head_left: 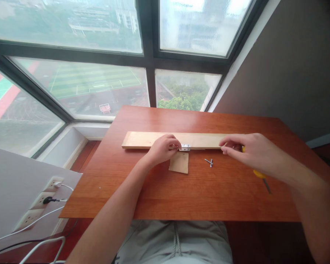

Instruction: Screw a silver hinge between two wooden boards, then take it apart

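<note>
A long pale wooden board (143,139) lies across the table. At its front edge is a small silver metal bracket (185,147) with holes in it. My left hand (165,148) is closed in a pinch at the bracket's left end. Over the board's right part, my right hand (243,146) has thumb and forefinger brought together; whatever is between them is too small to make out. A square brown piece of board (179,163) with a small hole lies just below the bracket. Two or so screws (209,162) lie crossed between my hands.
A yellow-handled screwdriver (260,174) rests partly beneath my right hand and forearm. The reddish wooden table (104,194) ends close to my lap. Windows (99,80) stand beyond it, and sockets with cables (48,200) are on the wall at the left.
</note>
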Motion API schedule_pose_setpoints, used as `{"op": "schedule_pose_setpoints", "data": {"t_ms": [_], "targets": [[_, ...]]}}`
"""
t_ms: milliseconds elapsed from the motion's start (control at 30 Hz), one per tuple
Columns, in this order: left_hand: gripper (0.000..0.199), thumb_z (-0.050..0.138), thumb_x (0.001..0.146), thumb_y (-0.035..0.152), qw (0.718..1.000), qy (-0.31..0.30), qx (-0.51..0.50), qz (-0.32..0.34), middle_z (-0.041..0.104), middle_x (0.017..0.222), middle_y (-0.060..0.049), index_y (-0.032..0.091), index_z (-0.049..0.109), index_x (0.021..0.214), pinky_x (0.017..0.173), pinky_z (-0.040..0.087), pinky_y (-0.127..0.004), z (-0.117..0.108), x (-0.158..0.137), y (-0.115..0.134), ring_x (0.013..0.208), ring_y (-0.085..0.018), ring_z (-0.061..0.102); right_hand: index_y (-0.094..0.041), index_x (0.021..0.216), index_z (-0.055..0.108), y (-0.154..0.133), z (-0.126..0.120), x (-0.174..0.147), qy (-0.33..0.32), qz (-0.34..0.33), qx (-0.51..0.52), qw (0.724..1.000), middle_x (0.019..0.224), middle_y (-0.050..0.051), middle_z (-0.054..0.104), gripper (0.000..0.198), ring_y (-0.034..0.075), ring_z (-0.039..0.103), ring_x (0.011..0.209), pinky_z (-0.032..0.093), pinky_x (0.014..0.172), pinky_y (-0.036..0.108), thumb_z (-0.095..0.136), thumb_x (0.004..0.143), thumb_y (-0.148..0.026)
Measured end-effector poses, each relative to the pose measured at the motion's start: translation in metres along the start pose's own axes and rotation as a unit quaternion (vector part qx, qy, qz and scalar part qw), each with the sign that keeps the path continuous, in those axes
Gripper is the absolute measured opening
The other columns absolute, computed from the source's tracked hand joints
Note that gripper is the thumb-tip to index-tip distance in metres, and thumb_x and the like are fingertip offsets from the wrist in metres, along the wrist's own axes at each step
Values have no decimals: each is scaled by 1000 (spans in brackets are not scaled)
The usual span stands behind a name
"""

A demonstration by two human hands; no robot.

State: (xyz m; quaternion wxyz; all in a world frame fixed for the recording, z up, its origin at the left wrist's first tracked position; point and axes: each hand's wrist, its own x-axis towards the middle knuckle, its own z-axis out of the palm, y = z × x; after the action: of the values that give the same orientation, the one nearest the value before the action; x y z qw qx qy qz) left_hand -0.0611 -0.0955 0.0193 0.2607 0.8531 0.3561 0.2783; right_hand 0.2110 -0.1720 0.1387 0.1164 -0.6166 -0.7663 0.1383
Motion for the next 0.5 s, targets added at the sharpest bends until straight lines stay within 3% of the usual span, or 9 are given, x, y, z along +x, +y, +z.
{"op": "schedule_pose_setpoints", "data": {"t_ms": [133,300,433,500], "targets": [[15,56,82,14,999,28,16,-7,65,92,-4,20,69,87,74,49,-28,1,0,0,80,-16,61,-29,83,70,-13,-19,0,83,-39,16,996,80,0,72,9,19,65,68,46,55,29,64,84,-35],[14,57,87,20,993,47,112,-3,66,106,-6,23,66,97,91,46,-37,5,-1,3,100,-22,60,-29,87,71,-41,-33,7,200,-52,118,971,72,-1,67,12,15,62,60,47,53,28,66,85,-40],[23,57,90,25,983,44,179,-15,60,126,-8,24,60,113,101,39,-41,7,-5,4,117,-25,54,-24,87,70,-57,-28,15,226,-60,186,954,74,1,67,14,14,62,63,49,56,28,67,85,-37],[30,58,90,30,978,46,204,-24,57,132,-10,23,57,119,103,36,-43,7,-6,3,122,-27,51,-24,87,71,-61,-22,20,199,-84,179,960,69,-1,66,13,14,61,61,48,55,27,66,85,-35]]}}
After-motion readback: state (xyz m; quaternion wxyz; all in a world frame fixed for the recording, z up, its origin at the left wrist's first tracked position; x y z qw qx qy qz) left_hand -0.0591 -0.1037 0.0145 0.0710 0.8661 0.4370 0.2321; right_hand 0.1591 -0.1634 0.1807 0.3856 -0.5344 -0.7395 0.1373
